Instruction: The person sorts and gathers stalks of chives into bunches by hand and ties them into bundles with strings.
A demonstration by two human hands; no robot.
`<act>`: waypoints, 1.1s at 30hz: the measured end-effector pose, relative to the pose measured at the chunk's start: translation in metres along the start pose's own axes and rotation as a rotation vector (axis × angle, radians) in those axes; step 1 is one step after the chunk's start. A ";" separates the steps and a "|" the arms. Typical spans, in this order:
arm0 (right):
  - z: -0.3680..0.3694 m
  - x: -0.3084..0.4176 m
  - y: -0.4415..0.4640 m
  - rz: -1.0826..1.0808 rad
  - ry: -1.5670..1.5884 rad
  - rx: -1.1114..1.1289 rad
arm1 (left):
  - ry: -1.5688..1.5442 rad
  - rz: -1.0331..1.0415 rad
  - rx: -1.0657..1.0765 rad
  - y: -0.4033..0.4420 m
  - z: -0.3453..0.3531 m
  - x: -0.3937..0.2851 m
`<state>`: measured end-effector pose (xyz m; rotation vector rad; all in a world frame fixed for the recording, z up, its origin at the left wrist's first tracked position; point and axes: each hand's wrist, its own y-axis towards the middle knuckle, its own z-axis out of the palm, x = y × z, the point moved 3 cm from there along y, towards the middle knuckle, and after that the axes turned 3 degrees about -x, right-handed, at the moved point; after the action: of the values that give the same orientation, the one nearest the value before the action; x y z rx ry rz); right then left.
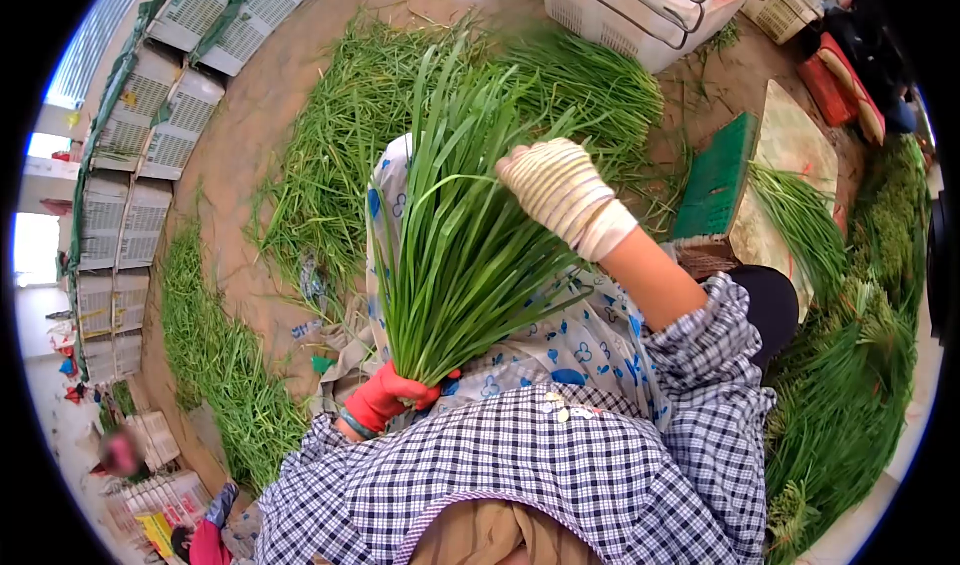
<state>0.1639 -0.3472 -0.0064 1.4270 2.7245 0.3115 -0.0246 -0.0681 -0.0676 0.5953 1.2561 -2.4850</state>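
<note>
Honestly, it's green everywhere from where I'm standing. Biggest thing is the brown floor (225, 215), with a row of white crates (187, 125) down the left-hand side and a big heap of long greens (840, 425) along the right. More loose greens (325, 165) are strewn out front, up toward a white crate (600, 27). Closer in there's a checked smock (520, 445), then a blue-patterned cloth (605, 330) over the lap.

Now the bit worth watching: one leafy bunch (465, 255), held out over that cloth. Its long axis runs away from the body, stems gathered at the near end, leaf tips fanning out at the far end. The red-gloved left hand (388, 395) is closed snugly round the stem end, so basically the whole bunch stretches forward from that grip. The pale-gloved right hand (558, 185) is right beside the leaves, on their right, well up from the stems. So left hand's nearest the base, right hand's nearer the tips, with the leafy part lying just to the left of the right grip. That right grip looks curled in, but I can't tell whether any blades are caught in it.
</note>
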 end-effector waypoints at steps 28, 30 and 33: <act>-0.096 0.023 -0.046 -0.049 0.304 -0.202 | -0.064 -0.083 -0.053 -0.011 0.014 -0.012; -0.063 0.098 -0.030 -0.281 0.363 0.063 | 0.129 -0.012 -0.082 -0.014 0.028 -0.027; 0.015 0.167 -0.036 -0.416 0.322 -0.449 | 0.578 0.059 -0.220 -0.022 0.055 -0.057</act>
<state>0.0415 -0.2282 -0.0199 0.7298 2.8305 1.1148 0.0026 -0.0960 0.0044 1.3270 1.6457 -2.1505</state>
